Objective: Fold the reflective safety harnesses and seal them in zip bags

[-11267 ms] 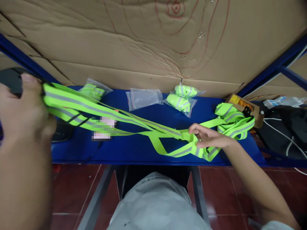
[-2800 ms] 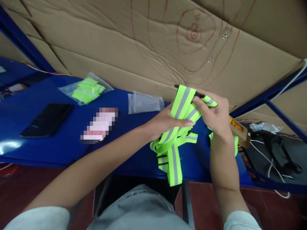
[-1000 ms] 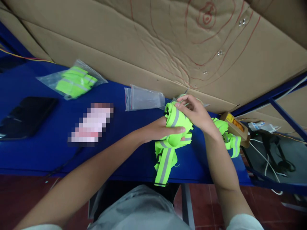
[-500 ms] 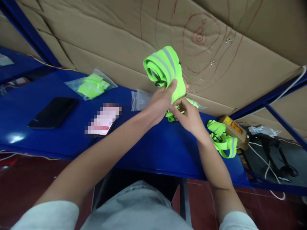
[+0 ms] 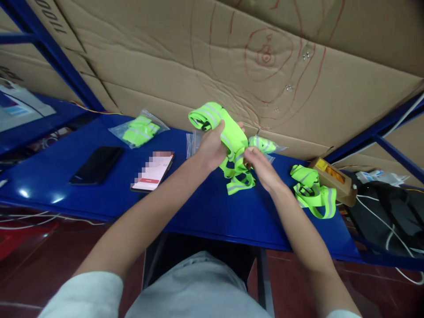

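Observation:
A neon-green reflective strap (image 5: pixel 233 132) with grey stripes is partly rolled up above the blue table. My left hand (image 5: pixel 214 145) is wrapped around the rolled part, thumb on top. Close beside it, my right hand (image 5: pixel 255 160) pinches the strap at the lower side of the roll. Loose loops of the strap hang under both hands, down at the table. A black piece, perhaps a buckle, shows inside the roll. Behind my right hand lies a clear bag (image 5: pixel 265 144) with green strap in it. Empty-looking zip bags (image 5: pixel 192 143) lie behind my left wrist.
Another bagged green strap (image 5: pixel 141 131), a dark flat device (image 5: pixel 96 165) and a lit phone (image 5: pixel 154 171) lie left on the blue table (image 5: pixel 205 212). To the right are a loose green strap (image 5: pixel 313 192) and a small cardboard box (image 5: pixel 338 179). A cardboard wall (image 5: pixel 159 75) stands behind.
Both hands have lowered the roll, which now tilts further left. More loose strap hangs below it. My right hand has shifted slightly downward, and the camera view has turned a little.

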A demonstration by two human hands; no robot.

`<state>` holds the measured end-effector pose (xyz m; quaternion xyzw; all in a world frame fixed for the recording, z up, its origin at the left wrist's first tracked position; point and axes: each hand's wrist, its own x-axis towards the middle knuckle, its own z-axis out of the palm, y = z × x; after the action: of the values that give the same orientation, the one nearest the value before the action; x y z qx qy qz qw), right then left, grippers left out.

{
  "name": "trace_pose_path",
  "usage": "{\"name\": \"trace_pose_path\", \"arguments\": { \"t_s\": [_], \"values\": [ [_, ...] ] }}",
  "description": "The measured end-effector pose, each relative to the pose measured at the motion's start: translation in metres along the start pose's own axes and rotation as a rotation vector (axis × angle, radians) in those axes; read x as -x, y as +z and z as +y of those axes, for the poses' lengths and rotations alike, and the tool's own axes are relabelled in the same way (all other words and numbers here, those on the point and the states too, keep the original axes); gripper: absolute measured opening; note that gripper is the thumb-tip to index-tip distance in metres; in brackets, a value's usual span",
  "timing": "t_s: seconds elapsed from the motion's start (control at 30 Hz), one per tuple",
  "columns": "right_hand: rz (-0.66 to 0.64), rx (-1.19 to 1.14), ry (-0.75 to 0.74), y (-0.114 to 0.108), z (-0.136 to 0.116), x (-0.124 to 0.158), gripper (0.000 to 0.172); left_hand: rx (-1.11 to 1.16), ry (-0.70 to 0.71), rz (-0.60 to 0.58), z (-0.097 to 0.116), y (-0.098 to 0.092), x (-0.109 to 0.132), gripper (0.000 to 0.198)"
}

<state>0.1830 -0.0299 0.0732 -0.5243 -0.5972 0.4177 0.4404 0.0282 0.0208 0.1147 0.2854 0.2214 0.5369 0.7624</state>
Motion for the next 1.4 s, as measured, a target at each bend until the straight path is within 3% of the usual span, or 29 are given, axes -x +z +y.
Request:
{"name": "trace_pose_path", "arguments": {
  "t_s": [0.1,0.2,0.4,0.5,0.6,0.67,0.73,0.87,0.97,1.03,1.13,1.17,1.27,1.33,1.4],
  "values": [
    [0.076,0.295,-0.113,0.01,0.024,0.004,0.045,0.066,-0.033,0.029,-0.011,0.001,0.002,0.04],
    [0.093,0.378,-0.141,0.011,0.041,0.006,0.035,0.074,-0.004,0.049,-0.012,-0.005,-0.003,0.038],
    [-0.02,-0.177,0.035,0.001,0.041,0.008,0.03,0.021,0.042,0.083,-0.005,-0.035,-0.014,0.034],
    [-0.004,-0.454,0.194,-0.009,0.031,0.009,0.036,-0.005,-0.01,0.065,-0.008,-0.043,-0.015,0.036],
    [-0.092,-0.572,0.277,-0.024,0.021,0.01,0.051,-0.017,-0.01,0.036,-0.012,-0.039,-0.016,0.034],
    [-0.161,-0.521,0.252,-0.031,0.02,0.012,0.064,-0.013,-0.009,0.005,-0.013,-0.035,-0.017,0.031],
    [-0.149,-0.399,0.195,-0.032,0.025,0.014,0.073,-0.017,-0.03,-0.014,-0.015,-0.033,-0.018,0.031],
    [-0.038,-0.287,0.169,-0.028,0.041,0.013,0.045,-0.031,-0.028,-0.03,-0.02,-0.046,-0.019,0.031],
    [-0.041,-0.17,0.176,-0.025,0.048,0.01,0.05,-0.018,-0.013,-0.037,-0.022,-0.057,-0.016,0.032],
    [0.091,0.059,0.038,-0.018,0.045,0.014,0.046,0.004,-0.008,-0.035,-0.022,-0.058,-0.013,0.033],
    [0.38,0.432,-0.284,0.007,0.036,0.03,0.026,0.071,0.016,-0.029,-0.02,-0.051,-0.006,0.034],
    [0.404,0.494,-0.372,0.019,0.033,0.037,0.022,0.098,0.025,-0.022,-0.019,-0.048,-0.003,0.035],
    [0.206,0.507,-0.486,0.051,0.037,0.05,0.023,0.157,0.037,0.009,-0.017,-0.042,0.002,0.039],
    [0.096,0.447,-0.437,0.063,0.048,0.047,0.032,0.181,0.03,0.011,-0.016,-0.04,0.003,0.04],
    [0.071,0.386,-0.372,0.068,0.06,0.037,0.043,0.2,0.013,0.014,-0.017,-0.041,0.002,0.04]
  ]
}}
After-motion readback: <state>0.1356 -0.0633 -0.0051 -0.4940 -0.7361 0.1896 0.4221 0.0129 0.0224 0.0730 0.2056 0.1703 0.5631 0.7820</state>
